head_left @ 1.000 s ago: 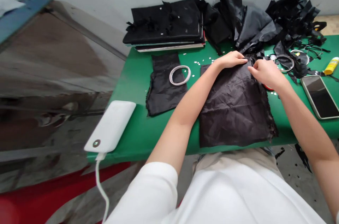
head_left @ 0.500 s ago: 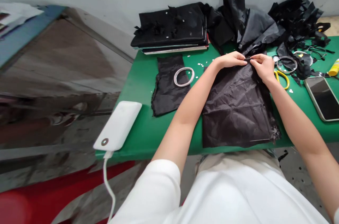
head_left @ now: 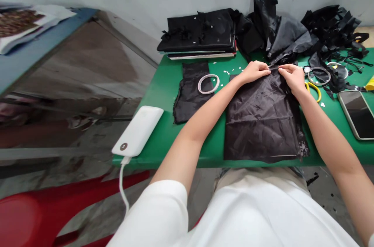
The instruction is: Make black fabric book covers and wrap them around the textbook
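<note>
A black fabric sheet (head_left: pixel 263 118) lies flat on the green table (head_left: pixel 163 95) in front of me. My left hand (head_left: pixel 254 71) rests at its far edge with the fingers curled and pinching the cloth. My right hand (head_left: pixel 293 76) pinches the same far edge just to the right, fingertips almost touching those of the left. A second, smaller black fabric piece (head_left: pixel 191 91) lies to the left with a white tape ring (head_left: pixel 208 83) on it.
A white power bank (head_left: pixel 138 131) with a cable sits at the table's left corner. A stack of black sheets (head_left: pixel 200 32) and a heap of black scraps (head_left: pixel 292 32) lie at the back. Yellow-handled scissors (head_left: pixel 313 89), another tape ring (head_left: pixel 320 75) and a phone (head_left: pixel 358 108) are at right. A red chair (head_left: pixel 35 212) is lower left.
My right hand has moved left along the cloth's far edge to meet the left hand, uncovering the scissors. The view has shifted a little, sliding the table rightward.
</note>
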`<control>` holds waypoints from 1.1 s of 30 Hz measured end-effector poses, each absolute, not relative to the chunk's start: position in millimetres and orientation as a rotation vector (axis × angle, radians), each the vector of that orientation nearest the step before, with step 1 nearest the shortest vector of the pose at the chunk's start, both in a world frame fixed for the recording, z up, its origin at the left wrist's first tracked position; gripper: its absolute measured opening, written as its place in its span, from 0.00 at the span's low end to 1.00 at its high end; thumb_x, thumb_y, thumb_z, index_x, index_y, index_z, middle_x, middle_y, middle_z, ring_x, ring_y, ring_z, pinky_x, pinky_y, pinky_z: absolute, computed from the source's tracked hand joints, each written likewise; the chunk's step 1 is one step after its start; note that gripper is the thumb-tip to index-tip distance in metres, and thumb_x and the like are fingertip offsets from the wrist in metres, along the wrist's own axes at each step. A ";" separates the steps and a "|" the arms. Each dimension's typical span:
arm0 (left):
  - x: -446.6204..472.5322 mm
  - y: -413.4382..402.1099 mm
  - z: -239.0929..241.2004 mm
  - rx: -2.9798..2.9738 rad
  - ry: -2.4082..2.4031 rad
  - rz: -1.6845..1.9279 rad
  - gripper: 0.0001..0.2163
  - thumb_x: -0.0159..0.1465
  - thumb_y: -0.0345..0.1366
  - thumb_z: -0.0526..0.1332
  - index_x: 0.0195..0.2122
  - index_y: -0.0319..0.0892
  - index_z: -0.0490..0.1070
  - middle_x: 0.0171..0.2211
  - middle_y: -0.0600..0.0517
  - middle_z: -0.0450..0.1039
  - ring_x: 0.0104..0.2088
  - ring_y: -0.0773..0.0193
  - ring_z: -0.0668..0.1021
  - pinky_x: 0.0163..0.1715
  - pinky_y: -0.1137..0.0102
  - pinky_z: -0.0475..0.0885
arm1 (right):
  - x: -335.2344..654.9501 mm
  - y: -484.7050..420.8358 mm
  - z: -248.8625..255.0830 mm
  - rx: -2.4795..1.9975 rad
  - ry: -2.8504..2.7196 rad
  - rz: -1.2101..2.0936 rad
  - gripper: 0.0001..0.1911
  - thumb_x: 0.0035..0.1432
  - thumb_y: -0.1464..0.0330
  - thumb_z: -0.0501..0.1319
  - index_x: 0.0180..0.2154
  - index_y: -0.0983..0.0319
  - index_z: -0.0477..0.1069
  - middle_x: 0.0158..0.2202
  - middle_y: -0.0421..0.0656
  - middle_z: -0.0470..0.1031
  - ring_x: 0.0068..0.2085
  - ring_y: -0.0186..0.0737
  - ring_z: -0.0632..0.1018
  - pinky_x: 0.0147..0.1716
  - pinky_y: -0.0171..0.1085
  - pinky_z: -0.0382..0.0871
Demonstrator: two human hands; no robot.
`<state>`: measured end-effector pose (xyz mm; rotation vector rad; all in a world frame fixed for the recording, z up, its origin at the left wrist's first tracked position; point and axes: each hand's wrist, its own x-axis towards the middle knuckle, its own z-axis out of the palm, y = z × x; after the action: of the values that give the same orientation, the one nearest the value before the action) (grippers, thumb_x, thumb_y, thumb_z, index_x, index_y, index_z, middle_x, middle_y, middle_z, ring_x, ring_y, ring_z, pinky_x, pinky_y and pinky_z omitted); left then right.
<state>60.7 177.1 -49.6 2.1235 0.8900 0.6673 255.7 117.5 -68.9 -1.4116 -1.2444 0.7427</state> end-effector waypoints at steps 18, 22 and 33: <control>56.7 165.6 -58.1 2.561 0.821 0.929 0.08 0.69 0.37 0.60 0.37 0.41 0.77 0.35 0.49 0.80 0.38 0.58 0.75 0.43 0.65 0.69 | 253.4 104.8 -57.3 -1.344 -1.233 0.898 0.15 0.45 0.55 0.71 0.30 0.60 0.80 0.31 0.40 0.81 0.31 0.38 0.75 0.31 0.37 0.70; 56.2 162.5 -56.1 2.608 0.804 0.923 0.09 0.70 0.37 0.58 0.37 0.40 0.77 0.36 0.48 0.79 0.39 0.57 0.75 0.44 0.63 0.69 | 256.2 102.4 -53.7 -1.360 -1.322 0.827 0.16 0.47 0.54 0.69 0.28 0.61 0.79 0.27 0.39 0.78 0.28 0.35 0.72 0.27 0.35 0.65; 56.6 161.5 -54.4 2.611 0.845 0.861 0.10 0.70 0.38 0.57 0.38 0.41 0.76 0.37 0.47 0.79 0.40 0.56 0.74 0.46 0.62 0.68 | 257.3 104.6 -59.8 -1.340 -1.449 0.714 0.16 0.50 0.53 0.67 0.32 0.59 0.81 0.32 0.42 0.82 0.33 0.43 0.79 0.31 0.38 0.73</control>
<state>56.6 161.5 -54.4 2.6114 0.8450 0.8611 257.3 104.6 -59.8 -1.3399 -1.4487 0.7141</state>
